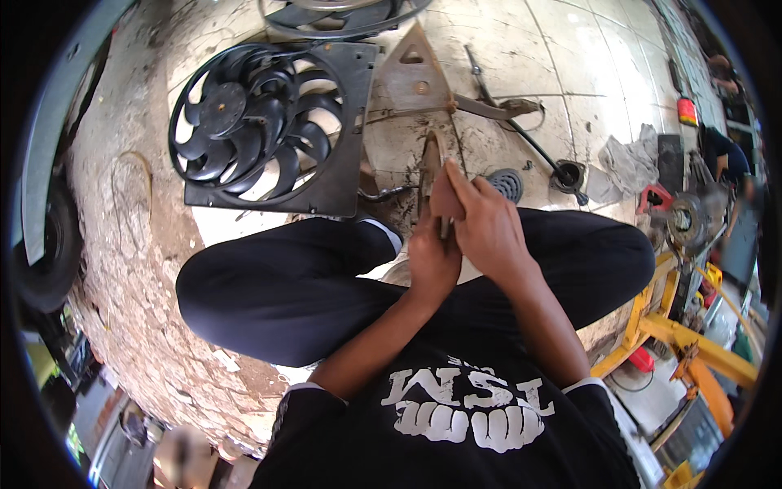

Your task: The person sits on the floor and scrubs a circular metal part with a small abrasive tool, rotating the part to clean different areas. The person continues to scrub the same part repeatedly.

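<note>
Between my crossed legs, my left hand is closed round the near end of a narrow, worn metal piece, which points away from me. My right hand grips a folded brown sheet that looks like sandpaper, its fingers pressing it against the side of that metal piece. Where the two hands meet, part of the metal is hidden. Just beyond lies a flat triangular metal bracket with a long arm reaching right.
A black radiator fan in its shroud lies at left, another fan behind it. At right are a black rod, a coiled dark part, a grey rag and a yellow metal frame. A tyre stands far left.
</note>
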Available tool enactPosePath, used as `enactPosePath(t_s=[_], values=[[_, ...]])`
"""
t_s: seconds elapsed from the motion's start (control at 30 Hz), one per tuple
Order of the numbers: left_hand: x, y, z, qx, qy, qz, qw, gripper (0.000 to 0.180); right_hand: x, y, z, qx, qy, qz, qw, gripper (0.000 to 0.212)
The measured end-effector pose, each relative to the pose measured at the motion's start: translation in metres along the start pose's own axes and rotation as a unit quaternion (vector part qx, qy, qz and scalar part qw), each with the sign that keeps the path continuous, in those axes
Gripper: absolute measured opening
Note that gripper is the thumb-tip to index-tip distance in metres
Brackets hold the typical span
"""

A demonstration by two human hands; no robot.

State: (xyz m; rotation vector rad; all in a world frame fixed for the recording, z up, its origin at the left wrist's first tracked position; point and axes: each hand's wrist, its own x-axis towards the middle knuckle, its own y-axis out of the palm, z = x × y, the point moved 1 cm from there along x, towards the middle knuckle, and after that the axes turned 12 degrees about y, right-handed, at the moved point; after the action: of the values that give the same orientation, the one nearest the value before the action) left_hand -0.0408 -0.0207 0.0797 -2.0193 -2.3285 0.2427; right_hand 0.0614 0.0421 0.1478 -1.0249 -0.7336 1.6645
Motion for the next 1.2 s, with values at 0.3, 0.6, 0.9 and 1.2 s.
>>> enactPosePath(t_s=[0.3,0.6,0.9,1.2], values=[[0.005,0.018,-0.005,-0.204,0.061,-0.043,0.976,0.056,-0.015,0.003,0.014,-0.04,0.036,0.019,0.998,0.074],[-0.01,0.011,0.019,0.068,0.134,0.04,0.988,0.055,-0.002,0.002,0.017,-0.085,0.061,0.017,0.994,0.072],[-0.009,0.01,0.007,0.046,0.042,0.08,0.995,0.057,0.007,-0.011,0.017,-0.081,0.086,0.05,0.992,0.061],[-0.015,0.017,0.019,0.095,0.114,0.032,0.988,0.064,0.022,-0.013,0.013,-0.053,0.103,0.037,0.993,0.045]])
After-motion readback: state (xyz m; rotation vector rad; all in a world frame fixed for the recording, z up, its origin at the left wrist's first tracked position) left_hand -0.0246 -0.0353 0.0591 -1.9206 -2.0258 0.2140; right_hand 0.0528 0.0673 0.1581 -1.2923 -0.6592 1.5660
